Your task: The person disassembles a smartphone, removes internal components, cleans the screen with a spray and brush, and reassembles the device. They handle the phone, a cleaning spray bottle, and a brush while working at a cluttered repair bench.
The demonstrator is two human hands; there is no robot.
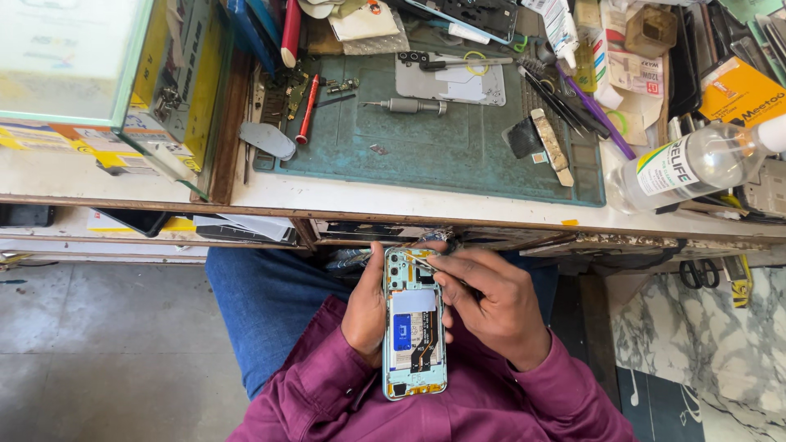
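Left hand (366, 315) cups the opened phone (414, 323) from its left edge, fingers wrapped behind, thumb along the frame. Phone sits upright in my lap, back cover off, board and flex cables exposed, just below the bench edge (393, 214).

Right hand (491, 307) is curled over the phone's upper right corner, fingers pressed together in a pinch on thin tweezers (426, 259); the tip rests at the top of the phone near the camera area. Can't tell exactly which part the tip touches. Both wrists in maroon sleeves (491, 401), blue jeans (254, 303) under the phone.

Everything else relative to the phone:
- Straight above it on the bench: teal work mat (442, 155), worn and stained.
- On the mat, above the phone: grey screwdriver (409, 105) lying flat, and farther up a silver back plate (454, 82).
- Above and left: red-handled tool (308, 110), a grey pick (267, 139), small circuit boards (291, 90).
- Above and right: black tweezers (557, 102), a purple spudger (602, 119), a worn brush (550, 146).
- Far upper right: clear plastic bottle (696, 164) on its side, near the bench edge.
- Far upper left: glass-fronted case (98, 82).
- Right of the phone, under the bench: scissors (696, 272) hanging.
- Left of it: grey tiled floor (98, 352). Right: marble-pattern floor (712, 344).

Nothing lies between the phone and my hands.
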